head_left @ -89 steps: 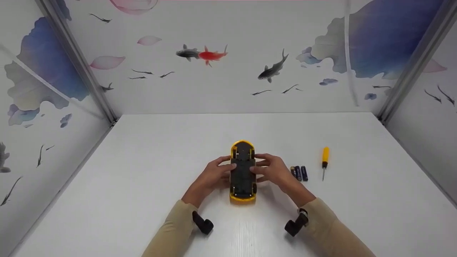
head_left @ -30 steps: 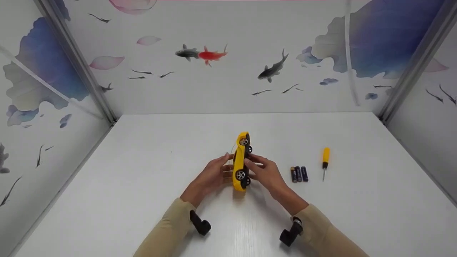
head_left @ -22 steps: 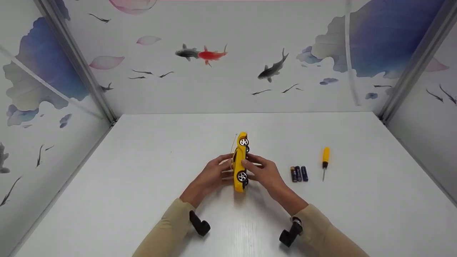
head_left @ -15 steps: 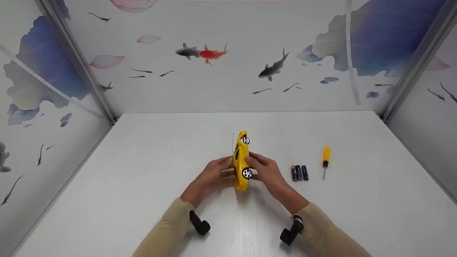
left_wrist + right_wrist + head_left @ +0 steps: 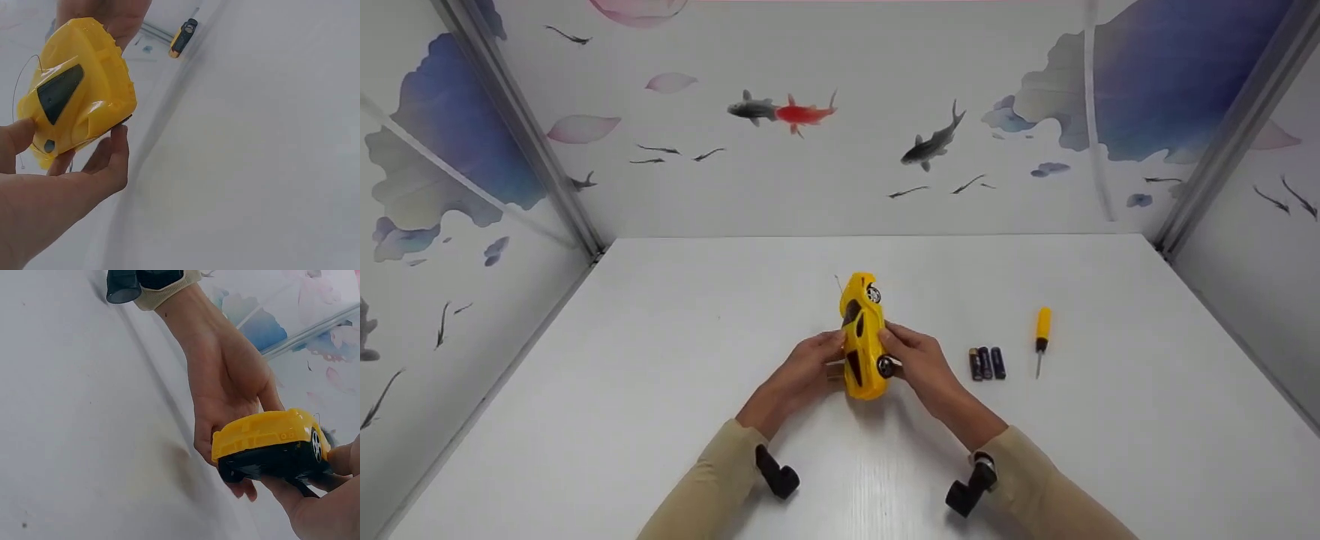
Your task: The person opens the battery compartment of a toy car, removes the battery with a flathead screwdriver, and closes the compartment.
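Observation:
A yellow toy car [image 5: 864, 345] with a black underside is held up between both hands, tilted on its side so that its roof and dark windows show in the head view. My left hand [image 5: 808, 367] grips its left side, the thumb on the roof side in the left wrist view. On the other side my right hand [image 5: 924, 367] holds the car with its thumb along the edge near a wheel [image 5: 886, 366]. A thin wire antenna [image 5: 838, 283] sticks out by the car's far end. In the right wrist view its yellow bumper end [image 5: 253, 433] and black base show.
Several dark batteries [image 5: 986, 364] lie side by side on the white table [image 5: 697, 300], right of the hands. Further right is a screwdriver [image 5: 1043, 326] with a yellow handle, its tip toward me. Printed walls close off the table's back and sides.
Three seconds ago the car's black underside faced up; both hands have rolled it over, through its wheeled side, until the roof shows. Batteries and screwdriver have stayed put.

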### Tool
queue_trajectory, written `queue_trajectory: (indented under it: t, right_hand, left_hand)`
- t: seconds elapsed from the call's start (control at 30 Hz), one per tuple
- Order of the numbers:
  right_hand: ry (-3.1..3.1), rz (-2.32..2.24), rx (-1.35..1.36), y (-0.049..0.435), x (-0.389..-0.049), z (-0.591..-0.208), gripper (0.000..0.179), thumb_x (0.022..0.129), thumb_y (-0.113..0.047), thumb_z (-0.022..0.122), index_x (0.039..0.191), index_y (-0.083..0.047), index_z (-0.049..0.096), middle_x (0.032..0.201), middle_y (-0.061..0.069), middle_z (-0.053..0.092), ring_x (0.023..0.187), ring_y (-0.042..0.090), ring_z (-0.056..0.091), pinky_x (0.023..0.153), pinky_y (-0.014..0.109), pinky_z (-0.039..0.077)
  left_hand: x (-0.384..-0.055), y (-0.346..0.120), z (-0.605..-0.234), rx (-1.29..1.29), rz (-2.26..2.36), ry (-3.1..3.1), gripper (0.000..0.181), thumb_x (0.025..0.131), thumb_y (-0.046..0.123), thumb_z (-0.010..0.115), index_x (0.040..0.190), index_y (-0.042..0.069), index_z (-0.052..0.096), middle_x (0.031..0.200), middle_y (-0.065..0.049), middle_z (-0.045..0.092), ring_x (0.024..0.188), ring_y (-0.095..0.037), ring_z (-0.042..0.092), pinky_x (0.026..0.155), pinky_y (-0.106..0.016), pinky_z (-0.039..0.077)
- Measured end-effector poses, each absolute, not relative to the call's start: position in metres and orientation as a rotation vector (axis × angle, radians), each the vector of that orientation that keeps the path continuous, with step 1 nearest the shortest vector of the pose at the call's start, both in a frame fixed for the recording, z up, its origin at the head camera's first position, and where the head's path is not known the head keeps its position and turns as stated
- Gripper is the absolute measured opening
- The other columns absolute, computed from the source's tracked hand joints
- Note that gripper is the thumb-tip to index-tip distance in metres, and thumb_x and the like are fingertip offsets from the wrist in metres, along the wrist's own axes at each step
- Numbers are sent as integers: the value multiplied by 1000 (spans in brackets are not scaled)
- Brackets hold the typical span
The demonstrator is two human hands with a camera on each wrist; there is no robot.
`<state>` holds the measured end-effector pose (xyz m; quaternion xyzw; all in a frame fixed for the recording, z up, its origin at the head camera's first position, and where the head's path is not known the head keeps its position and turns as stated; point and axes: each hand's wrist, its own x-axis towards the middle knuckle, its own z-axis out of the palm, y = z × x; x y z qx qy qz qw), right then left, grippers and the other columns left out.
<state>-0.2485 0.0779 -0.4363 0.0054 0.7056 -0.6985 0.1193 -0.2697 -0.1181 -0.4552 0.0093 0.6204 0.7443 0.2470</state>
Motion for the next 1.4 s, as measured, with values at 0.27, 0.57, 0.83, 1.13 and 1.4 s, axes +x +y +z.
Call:
queue_trajectory:
  t: [0.27, 0.57, 0.83, 1.13, 1.4]
  right_hand:
    - [2138, -2014, 72, 80, -252, -432, 44, 105, -22, 51, 147, -10, 51, 139, 12, 60, 121, 23, 60, 109, 42, 49]
    - [2194, -2036, 94, 84, -253, -432, 41, 100, -14, 61, 141, -13, 58, 137, 11, 62, 115, 22, 66, 99, 36, 56]
    - [2159, -2025, 132, 83, -255, -432, 45, 100, -30, 61, 142, -17, 57, 138, 7, 62, 119, 22, 64, 98, 36, 56]
    - [2171, -1927, 56, 81, -255, -435, 64, 91, -32, 74, 148, -17, 50, 147, 9, 54, 122, 23, 63, 98, 35, 56]
    - [2195, -1876, 71, 78, -258, -441, 73, 87, -28, 78, 151, -15, 46, 148, 11, 54, 124, 24, 62, 102, 37, 54]
  left_hand:
    - [-269, -124, -455, 10, 2019, 1744, 53, 103, 33, 54, 150, 10, 42, 144, -14, 57, 126, -28, 61, 110, -46, 48]
    - [-268, -126, -452, -36, 1955, 1861, 63, 99, 39, 60, 153, 15, 38, 147, -15, 54, 124, -28, 63, 109, -44, 48]
    - [-268, -126, -448, -67, 1963, 1885, 66, 97, 40, 62, 154, 16, 38, 146, -13, 55, 121, -26, 63, 109, -43, 49]
    - [-267, -130, -448, -89, 1924, 1962, 70, 94, 45, 66, 152, 17, 39, 143, -13, 59, 123, -27, 63, 109, -44, 49]
    - [-269, -137, -446, -29, 1859, 2053, 67, 95, 43, 67, 151, 15, 44, 139, -14, 61, 115, -23, 67, 102, -41, 54]
